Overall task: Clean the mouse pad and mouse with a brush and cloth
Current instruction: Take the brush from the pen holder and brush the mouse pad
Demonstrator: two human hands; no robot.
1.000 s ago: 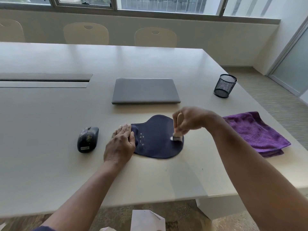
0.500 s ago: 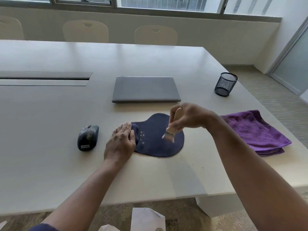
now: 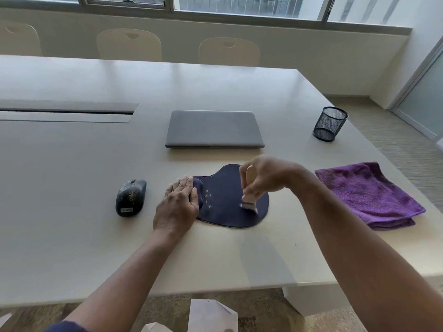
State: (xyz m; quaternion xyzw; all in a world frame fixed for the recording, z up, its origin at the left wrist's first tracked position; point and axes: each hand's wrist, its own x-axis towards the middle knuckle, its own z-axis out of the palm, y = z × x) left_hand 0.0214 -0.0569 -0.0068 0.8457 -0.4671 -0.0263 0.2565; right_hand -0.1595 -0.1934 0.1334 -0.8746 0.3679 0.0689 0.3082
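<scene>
A dark navy mouse pad [image 3: 224, 198] with a raised wrist rest lies on the pale table [image 3: 72, 236]; pale crumbs dot its left part. My left hand [image 3: 176, 206] lies flat, fingers straight, pressing the pad's left edge. My right hand [image 3: 265, 174] grips the wooden handle of a small brush [image 3: 249, 195], whose bristles touch the pad's right side. A dark mouse [image 3: 131, 197] speckled with yellowish dust sits left of my left hand. A folded purple cloth [image 3: 369, 194] lies to the right.
A closed grey laptop [image 3: 214, 128] lies behind the pad. A black mesh pen cup [image 3: 330, 123] stands at the back right. A cable hatch [image 3: 67, 111] is set in the table at left. Chairs line the far side. The table's edge is near me.
The brush lifted and swung left over the pad half a second ago, and now its bristles are back down on the pad's right side. My left hand has stayed put.
</scene>
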